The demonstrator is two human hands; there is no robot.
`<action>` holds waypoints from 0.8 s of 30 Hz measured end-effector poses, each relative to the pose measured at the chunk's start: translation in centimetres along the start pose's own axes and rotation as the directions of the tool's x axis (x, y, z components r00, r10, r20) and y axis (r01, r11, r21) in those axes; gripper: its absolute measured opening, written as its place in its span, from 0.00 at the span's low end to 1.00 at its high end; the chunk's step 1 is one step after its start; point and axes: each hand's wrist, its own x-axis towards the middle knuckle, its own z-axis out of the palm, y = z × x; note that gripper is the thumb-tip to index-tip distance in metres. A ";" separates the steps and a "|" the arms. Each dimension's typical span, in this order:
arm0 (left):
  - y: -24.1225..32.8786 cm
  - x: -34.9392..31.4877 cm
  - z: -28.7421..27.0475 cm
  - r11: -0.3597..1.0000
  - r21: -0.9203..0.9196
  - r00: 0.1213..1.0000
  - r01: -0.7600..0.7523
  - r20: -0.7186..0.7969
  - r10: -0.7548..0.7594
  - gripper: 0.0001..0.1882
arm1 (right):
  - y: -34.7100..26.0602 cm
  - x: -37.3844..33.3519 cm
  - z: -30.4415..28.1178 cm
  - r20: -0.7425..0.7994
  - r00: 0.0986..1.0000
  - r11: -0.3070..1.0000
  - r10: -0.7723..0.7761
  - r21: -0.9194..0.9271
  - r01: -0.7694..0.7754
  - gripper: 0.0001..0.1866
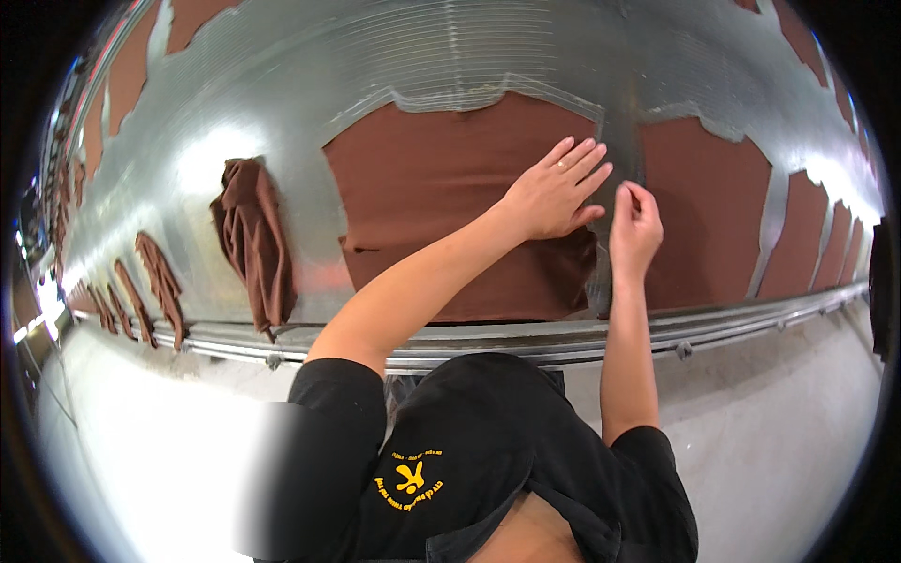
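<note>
A brown fabric panel (450, 178), cut in the outline of a shirt piece, lies on the metal table in front of me. Its lower part has some creases and a small fold at the left side. My left hand (558, 192) rests flat near the panel's right edge, fingers spread, a ring on one of them. Just right of that edge, over the narrow gap before the neighbouring brown panel (704, 211), my right hand (636, 230) is closed with its fingers curled together. Whatever may be between those fingers is hidden.
A crumpled brown cloth (253, 239) lies to the left, with several more bunched cloths (161, 281) beyond it. Flat brown pieces (796, 235) continue along the right. A metal rail (469, 340) runs along the near edge of the metal table (310, 169).
</note>
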 end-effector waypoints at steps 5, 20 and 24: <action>-2.9 -9.1 -6.4 0.995 0.075 0.993 0.065 0.095 -0.072 0.31 | 2.0 -2.5 -3.3 0.073 0.990 0.993 0.119 -0.036 -0.117 0.11; -11.9 -4.5 -9.0 0.909 0.410 0.968 -0.069 0.247 -0.038 0.40 | -1.3 -5.7 -1.5 0.200 0.970 0.987 0.139 0.050 -0.152 0.09; -7.9 -4.5 -5.9 0.938 0.344 0.983 -0.051 0.185 -0.014 0.43 | -1.6 -6.0 -1.5 0.209 0.969 0.988 0.135 0.042 -0.147 0.09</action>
